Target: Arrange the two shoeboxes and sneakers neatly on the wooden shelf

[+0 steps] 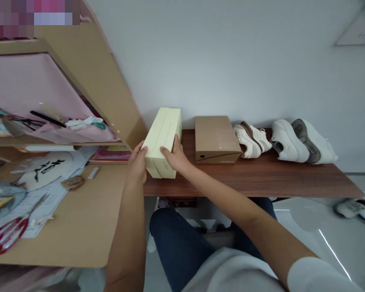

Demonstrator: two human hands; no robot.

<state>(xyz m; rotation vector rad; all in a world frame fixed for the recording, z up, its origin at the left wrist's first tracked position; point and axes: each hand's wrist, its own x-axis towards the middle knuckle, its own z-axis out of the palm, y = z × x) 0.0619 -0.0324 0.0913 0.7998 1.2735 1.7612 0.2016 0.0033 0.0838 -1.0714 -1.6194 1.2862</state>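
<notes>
Between my two hands is a pale yellow box (163,132), long and closed, at the left end of a dark wooden shelf (261,178). My left hand (137,162) grips its left side near the front, thumb on the top edge. On the opposite side, my right hand (174,155) presses with the thumb on top and fingers along the side. Whether the box rests on the shelf or is slightly raised, I cannot tell. To its right sits a brown cardboard box (216,136), its lid closed.
White-and-brown shoes (251,140) and larger white sneakers (301,142) stand along the shelf to the right. At left, a desk (91,223) holds red-handled scissors (15,231), twine (72,183), papers and a round fan (47,170). A tall wooden cabinet side (109,81) borders the shelf.
</notes>
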